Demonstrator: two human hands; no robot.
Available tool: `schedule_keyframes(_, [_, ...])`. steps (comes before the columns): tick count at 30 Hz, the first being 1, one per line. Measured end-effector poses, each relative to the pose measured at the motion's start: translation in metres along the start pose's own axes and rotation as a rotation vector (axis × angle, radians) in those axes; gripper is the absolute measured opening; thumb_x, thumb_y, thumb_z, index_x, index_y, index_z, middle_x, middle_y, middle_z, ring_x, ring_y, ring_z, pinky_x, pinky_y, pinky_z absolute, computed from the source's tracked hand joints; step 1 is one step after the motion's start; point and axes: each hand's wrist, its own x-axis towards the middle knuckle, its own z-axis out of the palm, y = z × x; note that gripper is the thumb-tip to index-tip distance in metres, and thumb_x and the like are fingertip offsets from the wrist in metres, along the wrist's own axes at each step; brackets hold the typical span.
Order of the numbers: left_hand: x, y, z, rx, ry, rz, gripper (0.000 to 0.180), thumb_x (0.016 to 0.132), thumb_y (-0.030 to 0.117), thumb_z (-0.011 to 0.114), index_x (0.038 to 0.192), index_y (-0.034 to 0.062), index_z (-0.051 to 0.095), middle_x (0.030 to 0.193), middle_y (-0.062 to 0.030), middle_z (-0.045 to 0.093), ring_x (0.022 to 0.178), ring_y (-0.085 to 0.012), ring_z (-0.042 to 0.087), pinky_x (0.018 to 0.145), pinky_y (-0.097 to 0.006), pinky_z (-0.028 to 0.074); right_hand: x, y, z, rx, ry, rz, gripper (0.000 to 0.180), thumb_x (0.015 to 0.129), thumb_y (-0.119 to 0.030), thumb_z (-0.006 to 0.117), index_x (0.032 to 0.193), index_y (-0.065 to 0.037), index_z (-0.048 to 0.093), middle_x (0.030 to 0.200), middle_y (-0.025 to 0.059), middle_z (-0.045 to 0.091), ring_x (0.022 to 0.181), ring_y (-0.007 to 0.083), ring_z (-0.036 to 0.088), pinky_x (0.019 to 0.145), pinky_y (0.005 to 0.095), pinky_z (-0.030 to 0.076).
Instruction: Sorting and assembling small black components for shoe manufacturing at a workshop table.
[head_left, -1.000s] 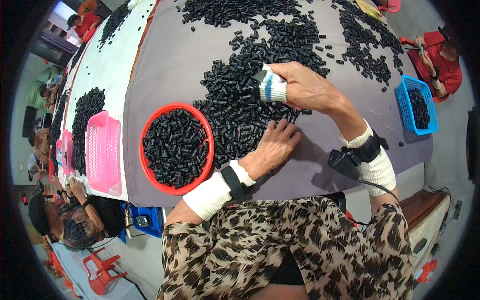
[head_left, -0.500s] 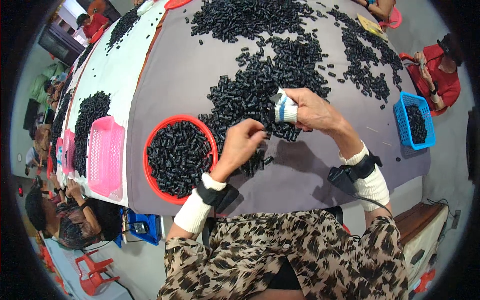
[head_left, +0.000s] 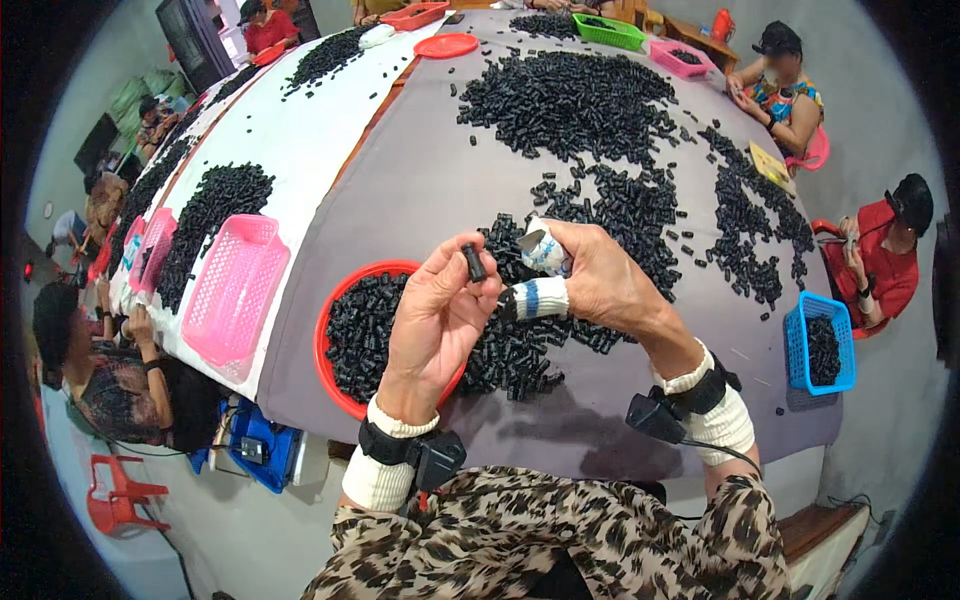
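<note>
My left hand [head_left: 435, 325] is raised over the red round basin [head_left: 322, 345], which is full of small black cylindrical parts. Between its thumb and fingertips it pinches one black cylindrical part [head_left: 474, 262], held nearly upright. Close beside it, my right hand [head_left: 620, 285] is closed around a small tool wrapped in white [head_left: 546, 252], with a dark grey tip pointing toward the part. A white wrap with a blue stripe [head_left: 540, 298] covers a digit of that hand. The tip and the part look slightly apart. Beneath both hands lies a heap of loose black parts [head_left: 510, 365].
More black parts [head_left: 565, 105] are heaped across the grey-covered table [head_left: 400, 200]. A blue basket [head_left: 795, 345] stands at the right edge, a pink basket [head_left: 235, 290] on the white cloth at left. A red lid-like disc [head_left: 446, 46] lies far off. Several people sit around.
My left hand has come up from the heap, turned palm toward me, now showing a black part in its fingertips. My right hand has tilted and lowered beside it. The view has shifted up the table.
</note>
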Motion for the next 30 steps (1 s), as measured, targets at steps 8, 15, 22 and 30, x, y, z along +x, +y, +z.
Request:
schedule_keyframes(8, [-0.007, 0.004, 0.006, 0.056, -0.029, 0.036, 0.024, 0.089, 0.010, 0.052, 0.111, -0.0004, 0.052, 0.093, -0.0083, 0.060, 0.083, -0.0145, 0.057, 0.079, -0.028, 0.047, 0.004, -0.024, 0.010, -0.074, -0.004, 0.015, 0.031, 0.067, -0.023, 0.075, 0.080, -0.002, 0.056, 0.067, 0.0004, 0.055, 0.062, 0.0076, 0.047, 0.057, 0.0250, 0.041])
schedule_keyframes(15, [-0.013, 0.010, 0.010, 0.170, 0.004, 0.080, 0.024, 0.086, 0.008, 0.056, 0.109, 0.0002, 0.055, 0.093, -0.0076, 0.060, 0.087, -0.0130, 0.058, 0.081, -0.028, 0.046, 0.007, -0.031, 0.016, -0.141, 0.038, -0.024, 0.027, 0.066, -0.019, 0.074, 0.078, -0.002, 0.056, 0.065, 0.0026, 0.057, 0.060, 0.0081, 0.049, 0.054, 0.0259, 0.042])
schedule_keyframes(22, [-0.008, 0.010, 0.003, 0.192, 0.113, 0.033, 0.021, 0.086, 0.008, 0.057, 0.105, -0.0019, 0.056, 0.090, -0.0082, 0.061, 0.084, -0.0134, 0.058, 0.079, -0.026, 0.047, 0.008, -0.027, 0.018, -0.225, 0.063, -0.095, 0.030, 0.067, -0.020, 0.073, 0.077, 0.000, 0.054, 0.061, 0.0086, 0.058, 0.053, 0.0123, 0.050, 0.050, 0.0298, 0.042])
schedule_keyframes(30, [-0.004, 0.004, 0.010, 0.082, 0.104, 0.026, 0.021, 0.086, 0.008, 0.056, 0.104, -0.0029, 0.056, 0.093, -0.0089, 0.061, 0.087, -0.0137, 0.058, 0.080, -0.026, 0.047, 0.010, -0.018, 0.020, -0.254, 0.137, -0.151, 0.032, 0.066, -0.020, 0.072, 0.078, 0.001, 0.052, 0.062, 0.0149, 0.057, 0.053, 0.0205, 0.055, 0.051, 0.0332, 0.043])
